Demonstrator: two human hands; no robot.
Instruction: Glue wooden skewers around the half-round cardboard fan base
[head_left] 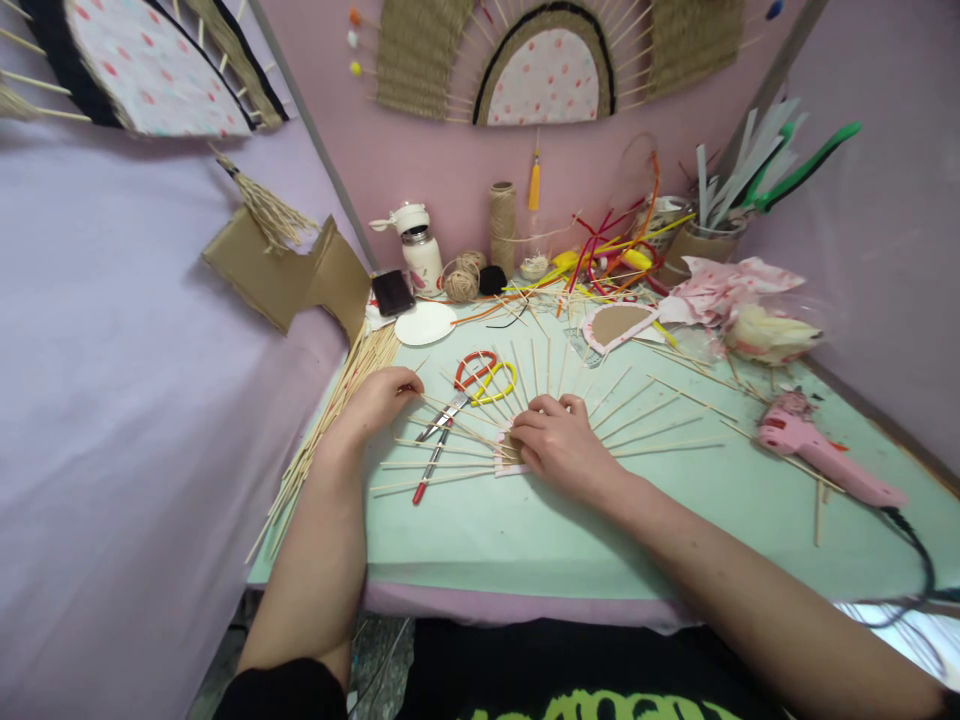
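At the back right corner of the table [570,540] I see a brown-wrapped jar [699,252]; long white sticks [746,172] stand in it, and a green-handled tool [814,165] leans out of its mouth. Just behind is a patterned pot [660,216], and what it holds I cannot tell. A clear plastic bag [776,335] with something cream-coloured inside lies near the pink cloth [739,288]. At the back left stands a white bottle [424,265], its lid flipped open.

In the middle of the table, in front of the person, lies a half-round cardboard piece [511,452] with pink-white edging, and thin wooden sticks [549,365] spread from it like a fan. The right hand [562,450] covers most of this piece, the fingers bent; whether it grips or only presses, I cannot tell. The left hand [382,400] is nearly closed, and its fingertips pinch the outer end of one stick, beside the scissors [454,405].
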